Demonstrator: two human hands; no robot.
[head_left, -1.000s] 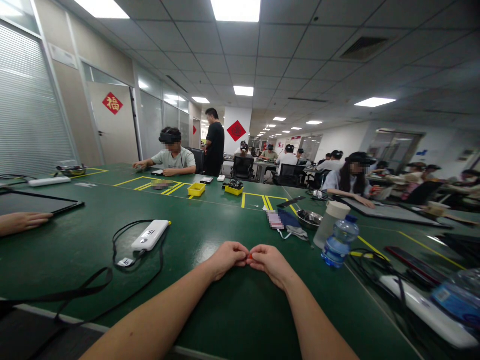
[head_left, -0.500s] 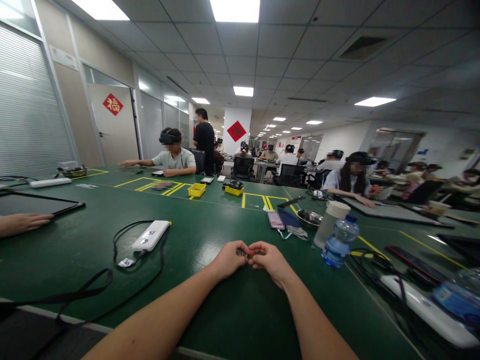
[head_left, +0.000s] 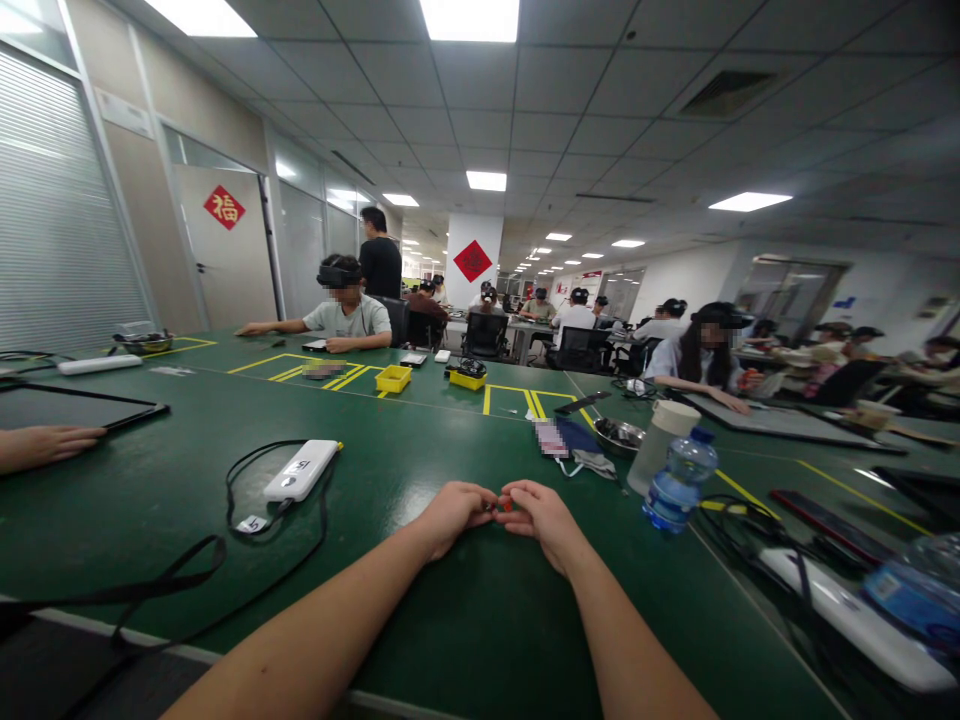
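Note:
Just above the green table (head_left: 405,450), my left hand (head_left: 456,515) and my right hand (head_left: 541,522) meet at their fingertips. A small orange-red piece (head_left: 508,505) shows between the thumb and fingers of my right hand; it is too small to name. My left hand is pinched as well, its fingertips by a tiny, shiny bit (head_left: 493,507) that I cannot make out. Both forearms come up from the bottom edge.
A white power bank (head_left: 302,471) with a black cable lies to the left. On the right stand a water bottle (head_left: 680,480), a pale tumbler (head_left: 660,445) and a metal bowl (head_left: 619,434). Yellow trays (head_left: 393,379) sit farther back. Several people work around.
The fingers of my right hand have opened a little, and more of the orange-red piece shows. My left fingers have straightened slightly. A standing person in the background has moved left.

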